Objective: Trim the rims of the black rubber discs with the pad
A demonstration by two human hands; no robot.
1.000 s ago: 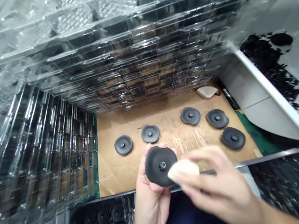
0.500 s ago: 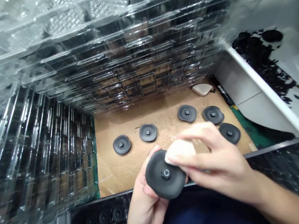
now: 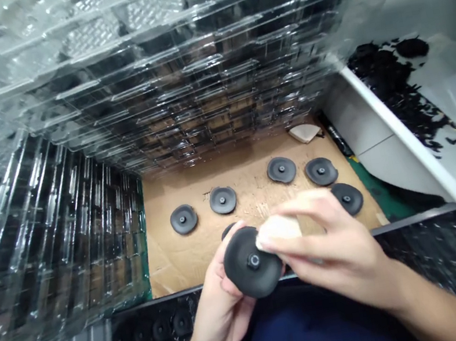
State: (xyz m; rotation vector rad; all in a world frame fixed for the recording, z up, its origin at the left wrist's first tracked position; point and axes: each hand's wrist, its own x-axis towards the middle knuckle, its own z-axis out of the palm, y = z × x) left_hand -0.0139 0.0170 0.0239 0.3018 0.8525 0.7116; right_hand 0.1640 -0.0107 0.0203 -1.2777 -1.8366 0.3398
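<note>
My left hand [image 3: 220,301] holds a black dished disc [image 3: 246,276] with a small round hub at its centre, its face turned up to me. Fingers grip it by the left edge and from beneath. In my right hand [image 3: 334,246] a white pad [image 3: 280,228] is pinched, pressed against the disc's upper right rim. The pad's exact kind cannot be made out. Part of another black disc [image 3: 227,230] shows behind my left fingers. More such discs lie on the cardboard, among them one at the left [image 3: 184,219] and one by my right knuckles [image 3: 348,199].
Cardboard [image 3: 173,262] covers the work surface. Tall stacks of clear plastic trays [image 3: 195,82] rise behind it and at the left [image 3: 65,222]. At the right, a white bin [image 3: 402,134] holds black scraps [image 3: 388,77]. A white piece [image 3: 305,133] and a black marker-like stick [image 3: 337,136] lie at the back right.
The view has shifted slightly. The held disc is tilted a little differently, and the pad stays at its upper right rim. A further disc now shows behind my left fingers.
</note>
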